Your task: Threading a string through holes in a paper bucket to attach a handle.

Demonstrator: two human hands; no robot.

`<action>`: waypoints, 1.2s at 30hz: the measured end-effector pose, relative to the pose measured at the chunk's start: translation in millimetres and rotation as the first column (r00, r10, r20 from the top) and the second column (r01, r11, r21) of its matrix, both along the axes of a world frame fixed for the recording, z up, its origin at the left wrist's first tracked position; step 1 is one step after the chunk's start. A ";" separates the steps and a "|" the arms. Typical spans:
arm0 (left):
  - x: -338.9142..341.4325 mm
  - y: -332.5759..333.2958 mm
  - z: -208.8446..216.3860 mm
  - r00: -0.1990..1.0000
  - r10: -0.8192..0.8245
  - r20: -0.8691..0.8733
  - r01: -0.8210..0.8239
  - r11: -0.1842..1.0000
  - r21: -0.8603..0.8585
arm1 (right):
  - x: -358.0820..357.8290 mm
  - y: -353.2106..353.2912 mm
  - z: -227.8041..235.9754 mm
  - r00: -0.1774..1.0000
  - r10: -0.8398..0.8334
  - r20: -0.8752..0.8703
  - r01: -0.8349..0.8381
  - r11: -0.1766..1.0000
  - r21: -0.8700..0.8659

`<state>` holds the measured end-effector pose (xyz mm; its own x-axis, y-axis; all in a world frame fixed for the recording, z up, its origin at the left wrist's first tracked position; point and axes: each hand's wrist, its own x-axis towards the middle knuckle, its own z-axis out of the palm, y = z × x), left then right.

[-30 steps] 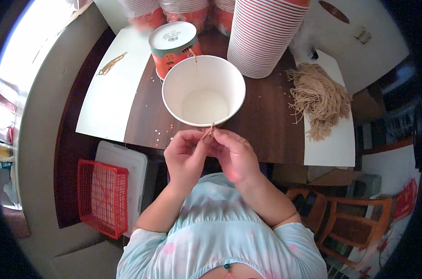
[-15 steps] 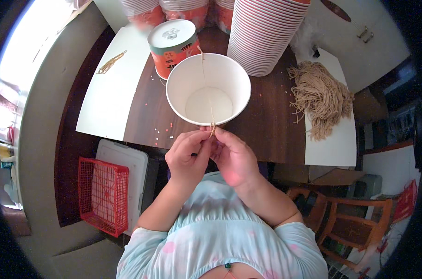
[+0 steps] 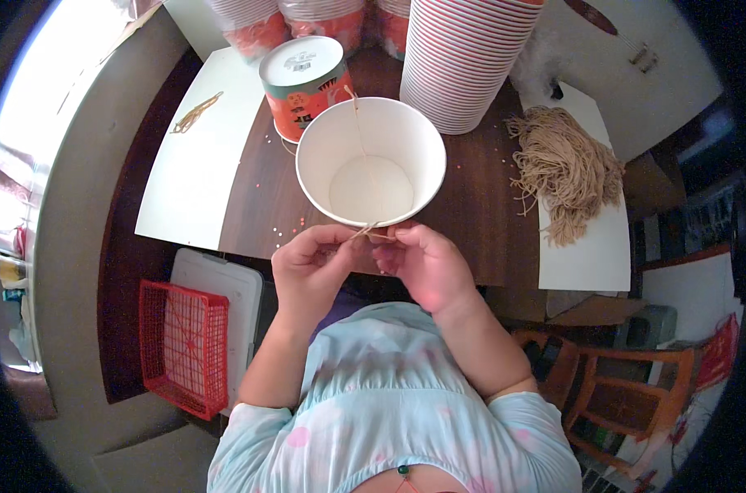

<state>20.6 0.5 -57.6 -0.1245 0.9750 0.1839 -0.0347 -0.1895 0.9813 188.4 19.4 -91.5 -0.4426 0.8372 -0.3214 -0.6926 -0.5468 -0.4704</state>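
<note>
A white paper bucket (image 3: 410, 152) stands upright at the near edge of the table, its inside facing me. Tan string (image 3: 371, 227) is at its near rim, and a thin length runs across the opening to a knotted end (image 3: 352, 93) at the far rim. My left hand (image 3: 305, 264) pinches the string just left of the near rim's middle. On the other side, my right hand (image 3: 432, 269) pinches another part of it. The strands cross between my fingers. Right behind the bucket stands an upside-down orange and green bucket (image 3: 307, 99).
A tall stack of nested buckets (image 3: 463, 66) rises at the back, beside wrapped stacks (image 3: 328, 25). A heap of tan strings (image 3: 566, 168) lies at right, a few strands (image 3: 196, 112) at left. A red basket (image 3: 184, 345) and wooden chair (image 3: 628, 394) are below the table.
My hands have moved apart, left and right, drawing the string out sideways between them at the near rim. The bucket has shifted very slightly.
</note>
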 end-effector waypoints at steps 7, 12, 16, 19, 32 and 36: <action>-4.6 2.2 4.2 0.984 -0.159 0.076 0.166 0.982 -0.094 | 0.5 -0.8 25.5 0.519 -0.421 0.744 -0.142 0.816 0.561; -13.0 8.2 7.1 0.907 -0.339 0.251 0.386 0.907 -0.169 | -1.4 -4.2 30.7 0.099 -0.698 0.709 -0.332 0.648 0.685; -13.4 5.3 11.1 0.913 -0.364 0.184 0.386 0.917 -0.103 | 2.6 -15.4 38.2 0.075 -0.849 0.523 -0.309 0.479 0.821; -5.1 1.2 12.3 0.927 -0.366 0.079 0.365 0.931 0.021 | 1.5 -16.7 45.8 0.172 -0.932 0.319 -0.449 0.214 0.868; -2.1 -3.5 44.7 0.685 -0.531 0.498 0.420 0.847 0.326 | -3.1 -8.9 50.7 0.143 -0.923 0.357 -0.549 0.227 0.805; -2.2 5.7 31.6 0.590 -0.545 0.596 0.475 0.831 0.289 | 7.8 -9.0 59.0 0.152 -0.823 0.547 -0.673 0.320 0.667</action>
